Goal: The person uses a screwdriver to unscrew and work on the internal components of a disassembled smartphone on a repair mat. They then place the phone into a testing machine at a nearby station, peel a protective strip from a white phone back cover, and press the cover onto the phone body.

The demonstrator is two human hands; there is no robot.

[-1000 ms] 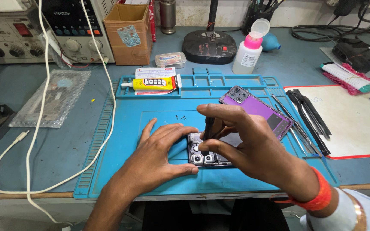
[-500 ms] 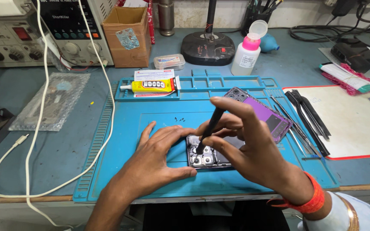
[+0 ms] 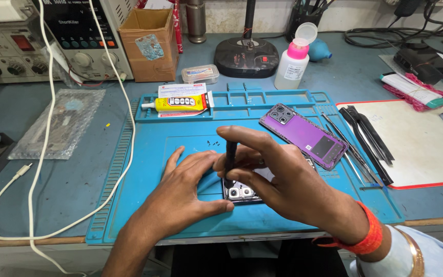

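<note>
Right hand (image 3: 283, 184) grips dark screwdriver (image 3: 230, 159) upright on phone (image 3: 239, 192); left hand (image 3: 190, 187) flat, open; yellow glue tube (image 3: 178, 104) behind.

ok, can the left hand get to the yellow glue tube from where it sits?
Probably yes. The left hand lies flat on the blue mat beside the phone, holding nothing, and the mat between it and the yellow glue tube looks bare.

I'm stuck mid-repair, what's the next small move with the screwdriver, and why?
Probably keep the dark screwdriver upright and twist it gently: the right hand holds it tip-down on the opened phone near the camera lenses, while the left hand steadies the phone on the blue mat.
</note>
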